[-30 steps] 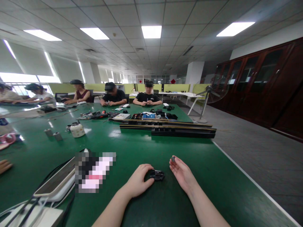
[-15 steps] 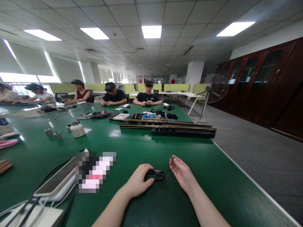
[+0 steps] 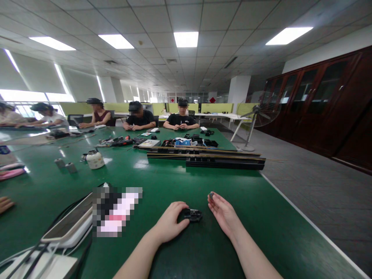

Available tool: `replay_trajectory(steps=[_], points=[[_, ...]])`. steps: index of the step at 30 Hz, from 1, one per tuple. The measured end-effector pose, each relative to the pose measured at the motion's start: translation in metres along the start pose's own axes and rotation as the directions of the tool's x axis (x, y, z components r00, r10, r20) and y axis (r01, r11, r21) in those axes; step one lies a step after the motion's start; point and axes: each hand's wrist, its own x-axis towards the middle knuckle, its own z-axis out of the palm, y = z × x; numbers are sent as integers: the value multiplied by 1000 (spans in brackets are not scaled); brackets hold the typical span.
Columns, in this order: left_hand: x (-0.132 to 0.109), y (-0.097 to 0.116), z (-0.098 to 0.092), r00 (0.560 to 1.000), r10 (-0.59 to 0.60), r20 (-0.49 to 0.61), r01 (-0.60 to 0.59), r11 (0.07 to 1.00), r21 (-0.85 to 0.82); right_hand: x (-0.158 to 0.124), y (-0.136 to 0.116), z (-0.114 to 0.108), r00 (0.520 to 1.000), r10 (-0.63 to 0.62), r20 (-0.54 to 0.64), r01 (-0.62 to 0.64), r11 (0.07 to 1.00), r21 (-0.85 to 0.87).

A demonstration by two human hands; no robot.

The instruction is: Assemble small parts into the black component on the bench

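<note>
On the green table, my left hand (image 3: 173,221) grips the left end of a small black plastic part (image 3: 194,215), thumb on the near side and fingers on the far side. The part's upper face shows recesses and a few lighter bits, too small to make out. To the right of it and a little higher in the picture, my right hand (image 3: 223,213) is turned partly palm-up. It pinches a small dark grey piece (image 3: 211,195) at the thumb and fingertips. The grey piece and the black part are apart.
Left of my hands lie a white-framed device (image 3: 71,221) and cables. Farther off are a white jar (image 3: 95,159), grey cylinders (image 3: 70,167), and long black rails (image 3: 225,162) with thin rods. Several people sit at the table; a bare hand (image 3: 6,204) shows at the left edge.
My right hand has turned very slightly, and more of the grey piece's face shows. My left hand and the black part look nearly the same.
</note>
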Motion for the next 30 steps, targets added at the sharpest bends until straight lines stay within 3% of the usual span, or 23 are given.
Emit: replay_trajectory(steps=[15, 25, 30], points=[[1, 2, -1, 1000, 1, 7, -1, 1000, -1, -10, -3, 12, 999, -45, -12, 43, 991, -128], [1, 1, -1, 1000, -6, 8, 6, 1000, 8, -8, 4, 11, 987, -135, 89, 159, 915, -370], [1, 2, -1, 1000, 2, 2, -2, 1000, 13, -11, 4, 15, 982, -113, 154, 174, 863, -474]])
